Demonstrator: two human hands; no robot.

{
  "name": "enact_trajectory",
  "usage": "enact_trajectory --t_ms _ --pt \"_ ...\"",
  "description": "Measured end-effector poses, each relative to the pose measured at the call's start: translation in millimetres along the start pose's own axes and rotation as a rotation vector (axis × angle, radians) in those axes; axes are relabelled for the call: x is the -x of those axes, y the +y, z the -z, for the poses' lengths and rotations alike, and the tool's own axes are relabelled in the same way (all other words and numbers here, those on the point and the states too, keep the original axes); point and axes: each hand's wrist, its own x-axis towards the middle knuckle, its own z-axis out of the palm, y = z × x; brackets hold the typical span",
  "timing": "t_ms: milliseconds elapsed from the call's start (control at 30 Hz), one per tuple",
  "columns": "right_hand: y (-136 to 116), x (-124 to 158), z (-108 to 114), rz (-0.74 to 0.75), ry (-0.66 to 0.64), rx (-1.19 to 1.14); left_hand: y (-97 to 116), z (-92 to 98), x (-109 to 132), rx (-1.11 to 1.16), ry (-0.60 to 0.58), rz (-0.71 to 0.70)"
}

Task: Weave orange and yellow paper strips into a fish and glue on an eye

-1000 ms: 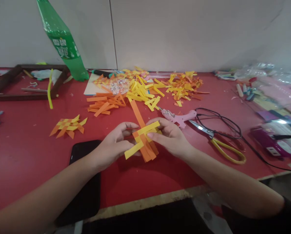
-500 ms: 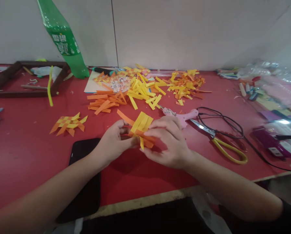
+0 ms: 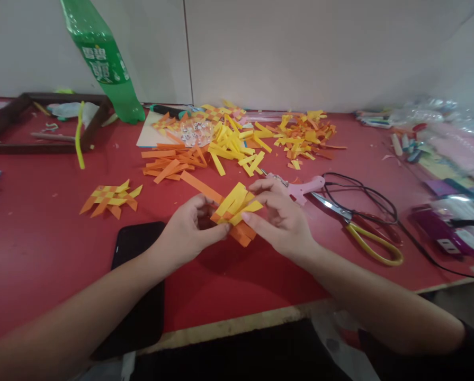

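Note:
Both my hands hold a small woven piece (image 3: 235, 210) of yellow and orange paper strips just above the red table (image 3: 46, 238). My left hand (image 3: 189, 230) pinches its left side, fingers curled. My right hand (image 3: 279, 217) grips its right side with fingers closed on the strips. One long orange strip (image 3: 199, 186) sticks out of the weave toward the upper left. A finished woven piece (image 3: 110, 198) lies on the table to the left.
Loose orange strips (image 3: 169, 163) and yellow strips (image 3: 232, 145) are heaped behind my hands. A pink glue gun (image 3: 300, 188), yellow-handled scissors (image 3: 359, 233) and a black cable (image 3: 364, 196) lie to the right. A black phone (image 3: 139, 286) is under my left forearm. A green bottle (image 3: 105, 63) leans at back left.
The woven piece has been turned in my hands; the long orange strip, first pointing away from me, now points up-left. My right hand shifted from over the piece to its right side.

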Motion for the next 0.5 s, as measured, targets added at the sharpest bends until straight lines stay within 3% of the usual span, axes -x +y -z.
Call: enact_trajectory --t_ms 200,500 --pt "3.7 -0.2 -4.6 -0.338 -0.003 -0.470 2.7 -2.0 2.3 0.149 -0.024 -0.011" --pt "-5.8 0.2 -6.8 -0.351 0.063 -0.426 1.5 1.8 -1.3 0.163 0.029 0.090"
